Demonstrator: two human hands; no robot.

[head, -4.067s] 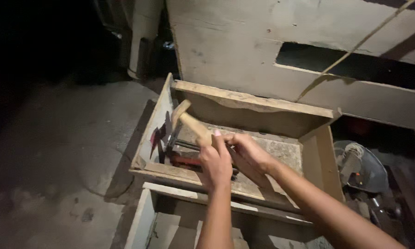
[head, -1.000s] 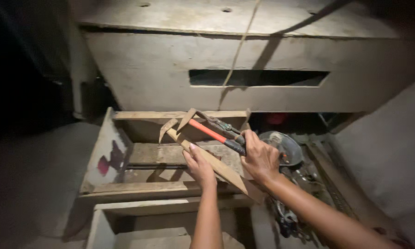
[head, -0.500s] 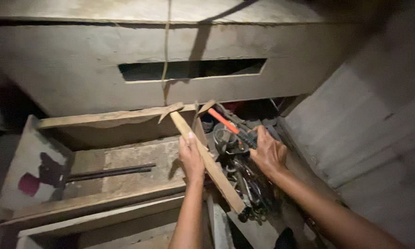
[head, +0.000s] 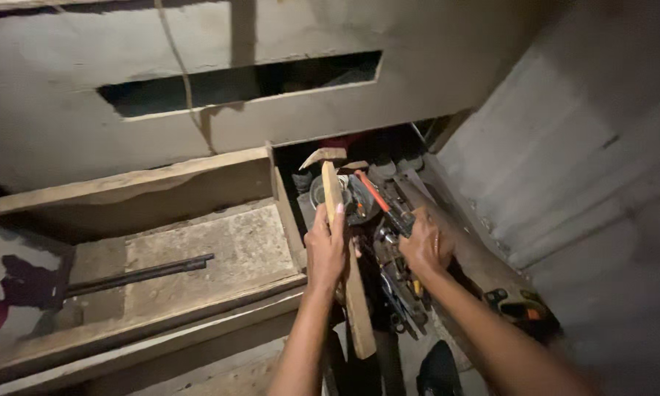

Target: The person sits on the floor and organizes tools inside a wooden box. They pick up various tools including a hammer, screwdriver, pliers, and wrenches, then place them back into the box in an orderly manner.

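The left hand (head: 326, 249) was closed around a long wooden handle (head: 344, 271), which ran from above the fingers down past the wrist, just right of the open wooden drawer (head: 198, 249). The right hand (head: 425, 246), further right of the drawer, gripped an orange-handled tool (head: 380, 198) over a heap of metal tools (head: 396, 282).

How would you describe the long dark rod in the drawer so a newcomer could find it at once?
Start at the open wooden drawer below the slotted panel, left of both hands. On its dusty floor lies a thin dark rod, nearly level, with its left end at a red-and-black handle. It is the only thing lying alone there; other tools crowd the pile on the right.
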